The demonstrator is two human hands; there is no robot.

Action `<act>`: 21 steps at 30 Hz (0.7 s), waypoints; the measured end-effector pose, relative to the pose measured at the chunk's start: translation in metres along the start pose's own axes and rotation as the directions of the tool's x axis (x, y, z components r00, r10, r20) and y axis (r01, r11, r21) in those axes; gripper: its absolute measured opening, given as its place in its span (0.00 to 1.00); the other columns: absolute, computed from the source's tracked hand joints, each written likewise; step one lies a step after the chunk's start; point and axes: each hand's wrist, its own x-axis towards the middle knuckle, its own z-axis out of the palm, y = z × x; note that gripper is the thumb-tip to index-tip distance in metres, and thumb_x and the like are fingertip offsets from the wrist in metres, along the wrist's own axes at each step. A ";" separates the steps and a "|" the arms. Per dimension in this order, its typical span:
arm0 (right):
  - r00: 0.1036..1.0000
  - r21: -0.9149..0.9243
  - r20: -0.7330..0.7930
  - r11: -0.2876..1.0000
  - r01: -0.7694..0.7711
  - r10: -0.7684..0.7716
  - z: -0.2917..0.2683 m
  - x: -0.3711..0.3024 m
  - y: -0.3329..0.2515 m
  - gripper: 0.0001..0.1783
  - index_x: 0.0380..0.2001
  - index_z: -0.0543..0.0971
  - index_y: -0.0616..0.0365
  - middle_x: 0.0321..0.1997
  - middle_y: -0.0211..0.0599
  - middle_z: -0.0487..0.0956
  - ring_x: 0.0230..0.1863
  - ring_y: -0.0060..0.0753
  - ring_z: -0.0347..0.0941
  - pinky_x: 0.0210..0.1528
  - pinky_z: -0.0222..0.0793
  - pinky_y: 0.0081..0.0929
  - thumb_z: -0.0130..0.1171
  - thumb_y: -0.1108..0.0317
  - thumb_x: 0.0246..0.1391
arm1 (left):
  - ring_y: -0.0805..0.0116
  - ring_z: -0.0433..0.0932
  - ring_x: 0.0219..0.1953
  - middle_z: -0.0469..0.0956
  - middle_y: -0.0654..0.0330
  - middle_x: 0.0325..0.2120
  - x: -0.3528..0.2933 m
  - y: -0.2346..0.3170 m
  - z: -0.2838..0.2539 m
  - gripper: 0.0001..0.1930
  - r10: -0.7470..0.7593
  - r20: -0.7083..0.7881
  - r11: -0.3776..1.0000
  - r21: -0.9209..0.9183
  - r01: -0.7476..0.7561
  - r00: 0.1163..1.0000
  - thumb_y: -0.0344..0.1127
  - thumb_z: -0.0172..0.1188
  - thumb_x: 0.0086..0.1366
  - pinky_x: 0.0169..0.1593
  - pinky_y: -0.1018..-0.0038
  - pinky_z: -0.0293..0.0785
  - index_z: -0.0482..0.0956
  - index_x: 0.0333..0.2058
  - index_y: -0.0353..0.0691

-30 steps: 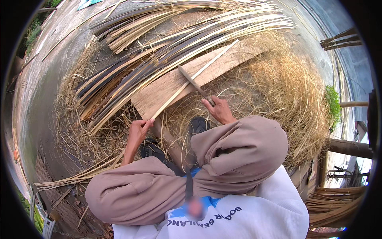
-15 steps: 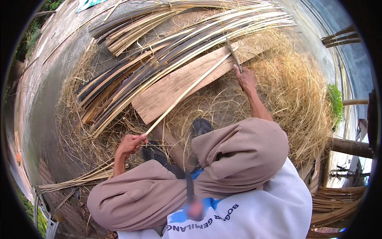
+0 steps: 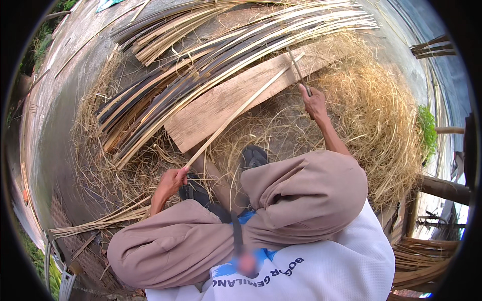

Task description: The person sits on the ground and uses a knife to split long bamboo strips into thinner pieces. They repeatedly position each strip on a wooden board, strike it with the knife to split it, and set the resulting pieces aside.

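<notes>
My left hand [image 3: 173, 179] is closed round the near end of a long pale bamboo strip [image 3: 236, 113]. The strip slants away to the upper right across a flat wooden board [image 3: 201, 115], with its far end above the board. In my right hand [image 3: 315, 103] is the handle of a long, thin-bladed knife [image 3: 297, 65]. Its blade points up and away, crossing the strip close to the strip's far end. The board lies tilted in front of my legs, on a dark post-like support [image 3: 216, 173].
Beyond the board lies a large bundle of dark and pale strips [image 3: 211, 70], with another bundle [image 3: 165, 35] behind it. Curly shavings [image 3: 366, 120] pile up at right and spread under the board. A few thin strips [image 3: 100, 224] lie left of my knee. A wooden post [image 3: 444, 189] stands at far right.
The knife and my right hand have shifted slightly right and nearer. More of the strip's far end now shows past the blade. My left hand keeps its hold almost in place.
</notes>
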 end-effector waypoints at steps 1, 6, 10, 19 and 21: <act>0.989 -0.021 0.089 0.993 0.120 -0.118 0.031 -0.025 -0.015 0.33 0.21 0.74 0.62 0.13 0.42 0.71 0.15 0.33 0.64 0.20 0.62 0.38 0.60 0.41 0.64 | 0.62 0.67 0.16 0.69 0.57 0.13 -0.006 0.001 0.009 0.25 0.055 -0.110 0.983 0.183 -0.034 0.992 0.55 0.53 0.75 0.25 0.66 0.66 0.87 0.32 0.40; 0.750 -0.056 0.409 0.807 0.588 -0.519 0.088 -0.171 -0.067 0.27 0.26 0.73 0.57 0.21 0.43 0.76 0.21 0.42 0.74 0.25 0.69 0.41 0.63 0.42 0.62 | 0.39 0.81 0.30 0.81 0.44 0.26 -0.005 -0.006 0.031 0.24 0.264 -0.378 0.925 0.360 -0.122 0.887 0.53 0.51 0.76 0.35 0.49 0.74 0.86 0.33 0.40; 0.852 -0.254 0.317 0.828 0.500 -0.418 0.050 -0.099 -0.031 0.29 0.27 0.74 0.56 0.25 0.45 0.80 0.24 0.47 0.77 0.29 0.72 0.44 0.61 0.39 0.62 | 0.38 0.80 0.30 0.82 0.45 0.26 -0.010 -0.009 0.033 0.23 0.385 -0.473 0.891 0.415 -0.185 0.793 0.52 0.50 0.76 0.35 0.48 0.74 0.87 0.35 0.42; 0.982 -0.217 0.093 0.960 0.179 -0.163 0.051 0.009 -0.032 0.34 0.21 0.75 0.61 0.22 0.48 0.79 0.23 0.44 0.76 0.28 0.71 0.44 0.59 0.39 0.63 | 0.38 0.80 0.34 0.82 0.44 0.29 -0.012 -0.015 0.025 0.25 0.301 -0.395 0.918 0.365 -0.153 0.868 0.55 0.50 0.76 0.38 0.49 0.75 0.87 0.37 0.41; 0.910 -0.225 0.288 0.903 0.367 -0.298 0.070 -0.065 -0.056 0.32 0.21 0.75 0.61 0.23 0.49 0.79 0.24 0.45 0.77 0.28 0.71 0.43 0.61 0.41 0.63 | 0.39 0.80 0.34 0.82 0.43 0.29 -0.028 -0.028 0.013 0.24 0.196 -0.343 0.936 0.344 -0.071 0.919 0.53 0.51 0.76 0.38 0.50 0.74 0.87 0.37 0.41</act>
